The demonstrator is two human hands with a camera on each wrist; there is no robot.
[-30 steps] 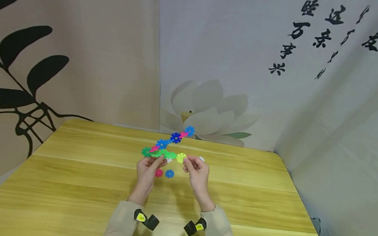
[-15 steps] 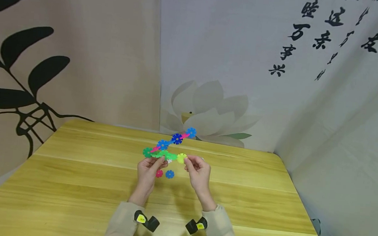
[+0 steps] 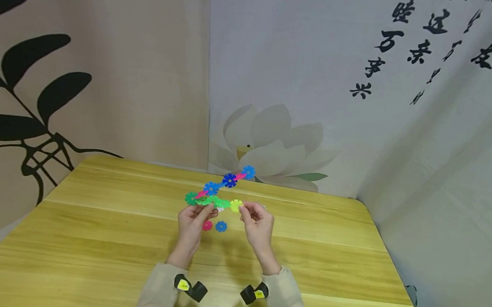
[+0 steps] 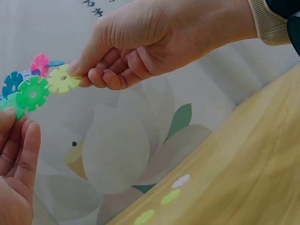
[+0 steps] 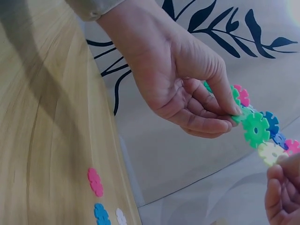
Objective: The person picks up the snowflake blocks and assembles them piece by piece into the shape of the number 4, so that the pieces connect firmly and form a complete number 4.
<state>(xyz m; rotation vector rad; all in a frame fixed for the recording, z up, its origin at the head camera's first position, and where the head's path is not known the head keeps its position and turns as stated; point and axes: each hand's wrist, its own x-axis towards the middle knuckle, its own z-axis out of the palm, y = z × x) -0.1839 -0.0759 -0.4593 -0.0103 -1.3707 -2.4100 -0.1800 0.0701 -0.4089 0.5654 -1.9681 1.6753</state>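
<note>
Between thumb and fingers, my left hand [image 3: 192, 225] pinches a green disc [image 4: 18, 105] in a chain of notched plastic snowflake discs. The chain, held above the table, runs through green, pink and blue discs; a dark blue disc [image 3: 229, 180] and a light blue disc [image 3: 248, 172] lie toward its far end. My right hand [image 3: 259, 227] pinches a yellow snowflake disc [image 3: 236, 206] by its right edge. In the left wrist view this disc's left edge meets the upright green disc [image 4: 33, 93]. Fingers hide part of the left-hand green disc.
Loose discs lie on the wooden table [image 3: 328, 252]: a pink disc [image 3: 207, 225] and a blue disc [image 3: 221, 226] below the hands, a white disc [image 5: 121, 216] beside them. In the left wrist view, two yellow-green discs [image 4: 170, 197] and another white disc [image 4: 180, 181] lie near the table edge.
The right hand has shifted very slightly right, covering more of a white disc behind it. The yellow disc and green chain end look closer together than a second ago. Both grips are kept.
</note>
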